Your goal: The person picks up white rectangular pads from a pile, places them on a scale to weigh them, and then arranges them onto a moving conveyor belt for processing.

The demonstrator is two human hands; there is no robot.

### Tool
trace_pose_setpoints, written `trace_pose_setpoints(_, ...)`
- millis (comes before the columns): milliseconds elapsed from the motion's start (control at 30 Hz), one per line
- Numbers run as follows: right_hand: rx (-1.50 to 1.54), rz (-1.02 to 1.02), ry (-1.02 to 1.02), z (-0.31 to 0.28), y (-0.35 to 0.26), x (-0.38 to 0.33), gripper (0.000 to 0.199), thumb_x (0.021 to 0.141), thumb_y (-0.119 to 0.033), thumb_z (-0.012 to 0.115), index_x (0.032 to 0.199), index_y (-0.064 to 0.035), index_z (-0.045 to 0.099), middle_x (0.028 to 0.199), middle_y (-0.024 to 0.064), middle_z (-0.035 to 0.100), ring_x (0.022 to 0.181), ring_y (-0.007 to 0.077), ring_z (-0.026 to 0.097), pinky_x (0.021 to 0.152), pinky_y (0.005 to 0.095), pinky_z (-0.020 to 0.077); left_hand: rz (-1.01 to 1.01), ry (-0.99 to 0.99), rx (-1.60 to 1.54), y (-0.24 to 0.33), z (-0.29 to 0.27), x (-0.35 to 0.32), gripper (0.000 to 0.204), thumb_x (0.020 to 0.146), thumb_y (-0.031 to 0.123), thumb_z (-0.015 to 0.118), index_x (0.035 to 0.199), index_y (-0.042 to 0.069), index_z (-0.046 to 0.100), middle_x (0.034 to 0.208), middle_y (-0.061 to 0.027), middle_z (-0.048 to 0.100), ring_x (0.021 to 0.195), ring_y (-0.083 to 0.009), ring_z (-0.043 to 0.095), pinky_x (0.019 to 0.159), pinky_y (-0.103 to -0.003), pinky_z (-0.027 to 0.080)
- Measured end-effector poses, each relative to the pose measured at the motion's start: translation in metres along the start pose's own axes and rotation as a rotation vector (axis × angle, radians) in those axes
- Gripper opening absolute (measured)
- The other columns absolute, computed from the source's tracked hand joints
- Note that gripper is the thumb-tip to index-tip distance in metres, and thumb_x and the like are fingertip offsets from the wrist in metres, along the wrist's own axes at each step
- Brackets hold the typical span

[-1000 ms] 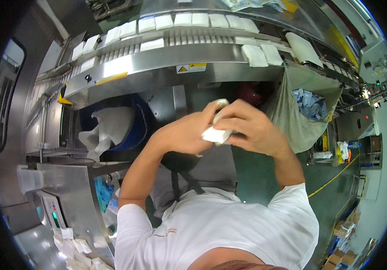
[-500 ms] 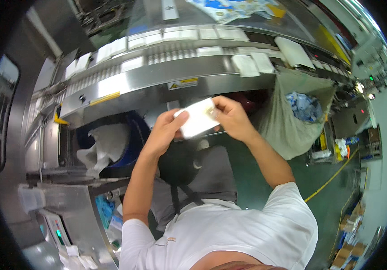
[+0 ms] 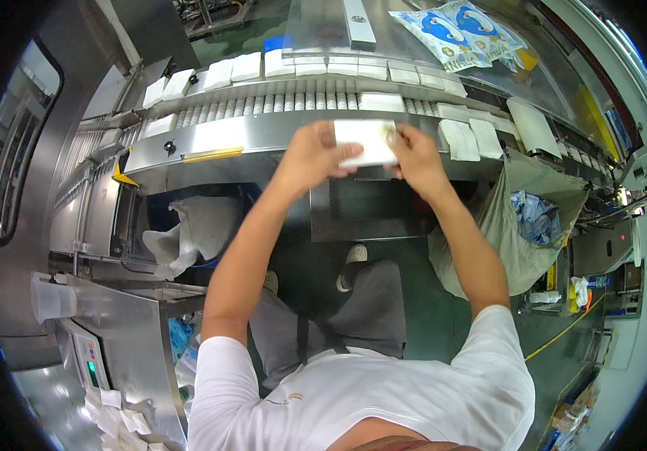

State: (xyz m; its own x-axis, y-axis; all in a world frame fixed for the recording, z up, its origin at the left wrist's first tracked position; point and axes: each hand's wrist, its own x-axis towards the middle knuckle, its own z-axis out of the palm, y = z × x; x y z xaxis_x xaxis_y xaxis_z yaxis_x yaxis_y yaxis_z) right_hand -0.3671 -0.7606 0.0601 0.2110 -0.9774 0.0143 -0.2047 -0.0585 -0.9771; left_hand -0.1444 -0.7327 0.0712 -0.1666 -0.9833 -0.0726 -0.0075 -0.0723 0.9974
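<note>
Between my hands, just before the conveyor's front edge, I hold a white rectangular stack of tissues [image 3: 368, 141]. My left hand [image 3: 316, 156] is closed on its left end, with the thumb across the face. At the other end my right hand [image 3: 416, 156] pinches it, the fingers partly hidden behind. A small pale patch shows at the stack's right end, too blurred to make out. Beyond it runs a roller conveyor [image 3: 267, 104] with a row of similar white stacks [image 3: 310, 66] along the far side. Two white stacks [image 3: 460, 140] lie on the front ledge to the right.
A blue bin with white sheeting [image 3: 201, 225] stands below at left, a cloth sack [image 3: 481, 259] with blue film at right. Printed plastic packaging [image 3: 459, 31] lies on the far steel surface. At lower left are a scale [image 3: 86, 357] and white pieces [image 3: 120, 421].
Both hands have moved forward with the stack, from above my legs to the conveyor's edge. The stack has turned from slanted to nearly level. My view has shifted too.
</note>
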Motion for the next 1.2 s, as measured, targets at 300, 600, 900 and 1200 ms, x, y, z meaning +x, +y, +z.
trace_pose_setpoints(300, -0.701, 0.208, -0.154, -0.031, 0.015, 0.201, 0.042, 0.102, -0.03, 0.056, 0.091, 0.0078, 0.071, 0.089, 0.0218, 0.075, 0.071, 0.0268, 0.071, 0.065, 0.041, 0.0556, 0.206, 0.521, 0.823, 0.013, -0.094, 0.085, 0.08, 0.082, 0.059, 0.081, 0.11, -0.014, 0.06, 0.1, -0.0349, 0.071, 0.096, -0.0478, 0.071, 0.084, -0.051, 0.056)
trace_pose_setpoints(600, -0.86, -0.249, -0.081, -0.006, -0.013, 0.165, 0.034, 0.094, -0.028, 0.055, 0.094, 0.0005, 0.073, 0.097, 0.0226, 0.074, 0.093, 0.0424, 0.07, 0.083, 0.0519, 0.0527, 0.001, 0.566, 0.015, -0.087, -0.064, -0.173, 0.036, 0.102, 0.014, 0.068, 0.131, -0.001, 0.053, 0.099, -0.0086, 0.069, 0.077, -0.0124, 0.067, 0.068, -0.026, 0.054)
trace_pose_setpoints(900, -0.847, -0.191, -0.209, 0.181, 0.007, 0.228, 0.052, 0.092, -0.044, 0.061, 0.111, 0.0029, 0.075, 0.12, 0.0273, 0.071, 0.11, 0.041, 0.07, 0.096, 0.0489, 0.0547, -0.358, 0.647, 1.033, -0.317, -0.059, -0.302, 0.071, 0.087, 0.045, 0.078, 0.127, -0.01, 0.057, 0.125, -0.0336, 0.06, 0.119, -0.0502, 0.055, 0.106, -0.053, 0.043)
trace_pose_setpoints(1200, -0.585, 0.303, 0.109, 0.252, 0.017, 0.235, 0.059, 0.085, -0.033, 0.08, 0.129, 0.004, 0.066, 0.133, 0.0239, 0.061, 0.117, 0.0382, 0.063, 0.097, 0.0472, 0.0539, -0.702, 0.726, 0.996, -0.378, -0.041, -0.34, 0.088, 0.093, 0.055, 0.069, 0.141, -0.013, 0.043, 0.132, -0.0336, 0.051, 0.122, -0.0495, 0.052, 0.105, -0.055, 0.046)
